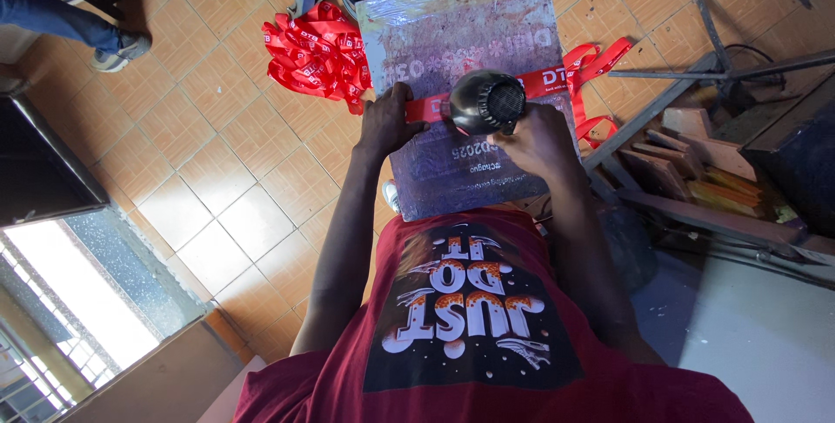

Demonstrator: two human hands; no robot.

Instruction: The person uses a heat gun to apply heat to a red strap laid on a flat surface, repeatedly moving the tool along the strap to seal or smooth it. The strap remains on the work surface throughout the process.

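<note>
From the head camera, your left hand presses flat on the red ribbon that lies across the printing board, fingers spread and closed on nothing, only pinning it down. The ribbon's long axis runs from 9 to 3 o'clock across the board, and its free end trails off toward 3 o'clock into loose loops. Your right hand is wrapped tight round the handle of the black hair dryer, which sits just at 3 o'clock of your left hand, directly over the ribbon; whether it touches, you cannot tell. A pile of red ribbons lies on the tiled floor at 10 o'clock of the left hand, nearer that hand.
</note>
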